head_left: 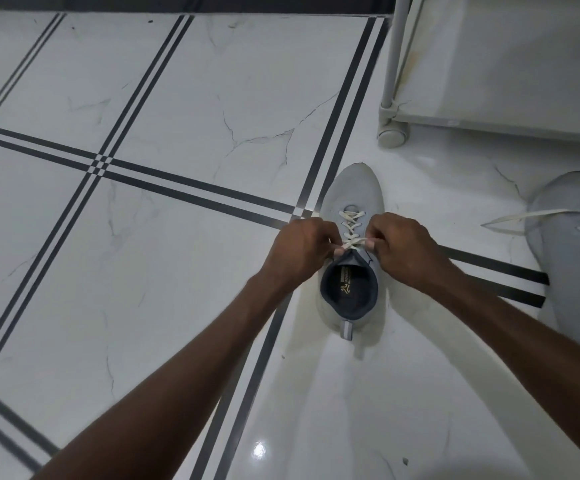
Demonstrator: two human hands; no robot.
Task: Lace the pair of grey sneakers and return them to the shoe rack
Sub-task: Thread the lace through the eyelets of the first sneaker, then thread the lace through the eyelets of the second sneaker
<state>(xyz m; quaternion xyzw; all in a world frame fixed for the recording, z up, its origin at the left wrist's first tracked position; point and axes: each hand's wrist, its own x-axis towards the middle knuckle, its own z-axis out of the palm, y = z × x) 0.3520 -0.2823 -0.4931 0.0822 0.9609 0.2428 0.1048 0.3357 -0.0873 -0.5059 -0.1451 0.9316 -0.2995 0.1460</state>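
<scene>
The grey sneaker (350,251) stood in the middle of the tiled floor (177,98), toe pointing away, and it looked close to finished: its cream lace (350,223) crossed neatly up the eyelets and reached the top pair just ahead of the dark collar. The left hand (300,251) and the right hand (404,249) sat on either side of the tongue, each grip pinched closed on a run of that lace at the last crossing, fingers curled tight, pulling outward. By the look of it, threading was all but done there, with the ends yet to be tied or tucked. Over at the right edge, the second sneaker (572,258) was plainly further behind: its loose lace (524,216) trailed out across the floor to the left, so more work seemed to wait on it. The shoe rack (489,64) stood at the far right on its small castor wheel (392,135), near both shoes, its visible shelf bare, so neither shoe had gone back. Nothing blocked the way to it; only that trailing lace lay across the route and could snag.
</scene>
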